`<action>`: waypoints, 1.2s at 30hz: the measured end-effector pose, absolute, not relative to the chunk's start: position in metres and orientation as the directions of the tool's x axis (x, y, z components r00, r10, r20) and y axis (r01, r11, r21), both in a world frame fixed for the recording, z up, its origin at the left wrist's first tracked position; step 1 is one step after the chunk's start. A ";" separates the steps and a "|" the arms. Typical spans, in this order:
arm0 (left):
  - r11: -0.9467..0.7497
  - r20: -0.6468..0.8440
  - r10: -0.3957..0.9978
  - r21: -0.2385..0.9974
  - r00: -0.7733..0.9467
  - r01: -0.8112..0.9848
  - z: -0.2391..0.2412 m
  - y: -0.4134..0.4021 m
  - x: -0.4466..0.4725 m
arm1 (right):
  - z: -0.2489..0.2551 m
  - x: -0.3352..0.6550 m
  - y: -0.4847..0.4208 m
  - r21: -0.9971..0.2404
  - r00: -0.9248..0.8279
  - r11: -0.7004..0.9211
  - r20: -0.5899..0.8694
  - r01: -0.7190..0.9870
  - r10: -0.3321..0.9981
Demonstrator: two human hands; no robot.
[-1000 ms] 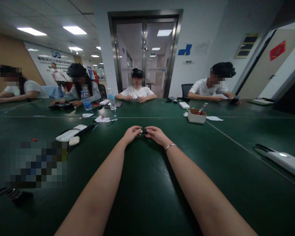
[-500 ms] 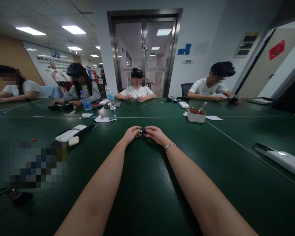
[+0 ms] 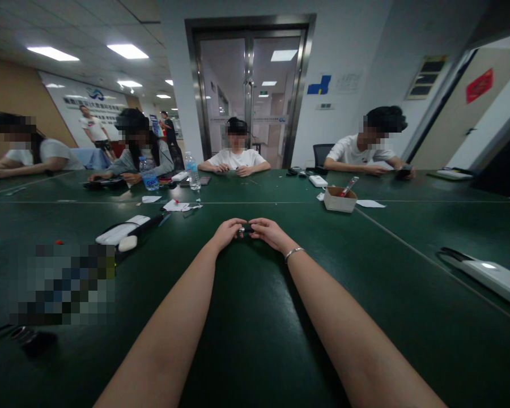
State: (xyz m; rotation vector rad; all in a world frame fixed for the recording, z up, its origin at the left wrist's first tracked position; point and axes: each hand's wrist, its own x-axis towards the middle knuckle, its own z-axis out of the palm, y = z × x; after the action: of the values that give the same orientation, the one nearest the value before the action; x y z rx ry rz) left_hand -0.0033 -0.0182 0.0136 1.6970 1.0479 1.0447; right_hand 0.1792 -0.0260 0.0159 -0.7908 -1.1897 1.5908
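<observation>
Between my two hands, above the green table, is a small slim black object with a shiny metal end; its exact kind is too small to make out. My left hand pinches the shiny end at the left with thumb and fingers. The black end sits in the closed fingertips of my right hand, whose wrist carries a silver bangle. Both forearms stretch forward across the table, and the fingers partly cover the object.
On the left lie a white power strip, a rounded white item and a dark cylindrical thing. A small open box stands ahead right; another white strip lies far right. Bottles and several people sit opposite.
More of the object's shiny metal end shows between my fingers, slightly lower than before. My arms stay in place. In the background, standing people have shifted a little.
</observation>
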 end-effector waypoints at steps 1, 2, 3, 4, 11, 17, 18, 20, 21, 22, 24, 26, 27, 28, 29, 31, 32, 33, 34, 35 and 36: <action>-0.269 0.199 0.933 0.940 0.301 0.211 0.014 -0.018 -0.003 | 0.016 0.179 -0.026 -0.948 -0.326 -0.061 0.047 -0.313 0.944; -0.267 0.196 0.934 0.939 0.299 0.216 0.013 -0.018 -0.003 | 0.015 0.179 -0.026 -0.948 -0.322 -0.061 0.045 -0.313 0.946; -0.272 0.202 0.936 0.935 0.288 0.226 0.013 -0.017 -0.003 | 0.015 0.179 -0.025 -0.949 -0.319 -0.063 0.042 -0.310 0.947; -0.279 0.210 0.938 0.931 0.277 0.237 0.013 -0.017 -0.003 | 0.015 0.179 -0.025 -0.950 -0.318 -0.064 0.039 -0.306 0.947; -0.277 0.207 0.935 0.934 0.290 0.225 0.011 -0.016 -0.005 | 0.015 0.179 -0.025 -0.945 -0.306 -0.068 0.035 -0.319 0.951; -0.278 0.200 0.932 0.929 0.302 0.242 0.013 -0.017 -0.004 | 0.015 0.179 -0.026 -0.943 -0.308 -0.071 0.035 -0.325 0.951; -0.286 0.207 0.932 0.924 0.296 0.253 0.014 -0.018 -0.004 | 0.015 0.179 -0.026 -0.944 -0.310 -0.069 0.037 -0.324 0.950; -0.292 0.213 0.932 0.922 0.294 0.257 0.015 -0.019 -0.004 | 0.015 0.180 -0.025 -0.946 -0.309 -0.062 0.042 -0.319 0.950; -0.288 0.209 0.930 0.925 0.301 0.247 0.015 -0.020 -0.004 | 0.014 0.180 -0.025 -0.947 -0.307 -0.060 0.043 -0.317 0.951; -0.284 0.205 0.928 0.930 0.312 0.234 0.016 -0.020 -0.004 | 0.014 0.180 -0.025 -0.947 -0.306 -0.058 0.044 -0.316 0.951; -0.285 0.206 0.924 0.933 0.321 0.222 0.015 -0.020 -0.004 | 0.013 0.179 -0.024 -0.948 -0.305 -0.056 0.045 -0.314 0.951; -0.296 0.217 0.925 0.927 0.312 0.232 0.015 -0.019 -0.004 | 0.013 0.179 -0.024 -0.947 -0.307 -0.058 0.044 -0.315 0.951; -0.293 0.215 0.927 0.926 0.309 0.237 0.014 -0.018 -0.004 | 0.013 0.179 -0.024 -0.947 -0.306 -0.059 0.043 -0.316 0.951; -0.285 0.206 0.928 0.928 0.310 0.238 0.014 -0.018 -0.004 | 0.013 0.179 -0.024 -0.946 -0.305 -0.060 0.042 -0.318 0.951; -0.275 0.195 0.929 0.932 0.314 0.235 0.014 -0.017 -0.004 | 0.013 0.179 -0.024 -0.945 -0.302 -0.061 0.041 -0.321 0.952; -0.266 0.187 0.930 0.936 0.317 0.231 0.013 -0.017 -0.004 | 0.014 0.179 -0.024 -0.944 -0.297 -0.062 0.040 -0.324 0.954; -0.272 0.195 0.931 0.934 0.308 0.231 0.013 -0.017 -0.004 | 0.014 0.179 -0.024 -0.944 -0.296 -0.061 0.039 -0.324 0.954; -0.279 0.204 0.932 0.931 0.299 0.234 0.013 -0.017 -0.004 | 0.014 0.179 -0.024 -0.945 -0.298 -0.062 0.039 -0.322 0.954; -0.282 0.210 0.934 0.930 0.290 0.237 0.013 -0.018 -0.004 | 0.014 0.179 -0.024 -0.946 -0.301 -0.062 0.039 -0.319 0.953; -0.283 0.212 0.934 0.930 0.287 0.236 0.014 -0.018 -0.004 | 0.014 0.179 -0.024 -0.946 -0.303 -0.062 0.040 -0.317 0.952; -0.281 0.210 0.935 0.931 0.287 0.232 0.014 -0.019 -0.004 | 0.014 0.179 -0.024 -0.946 -0.306 -0.062 0.041 -0.317 0.951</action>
State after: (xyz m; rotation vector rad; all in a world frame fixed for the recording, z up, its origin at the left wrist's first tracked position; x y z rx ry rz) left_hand -0.0036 -0.0186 0.0138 1.7110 1.0701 1.0449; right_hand 0.1789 -0.0241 0.0140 -0.8017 -1.1683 1.5794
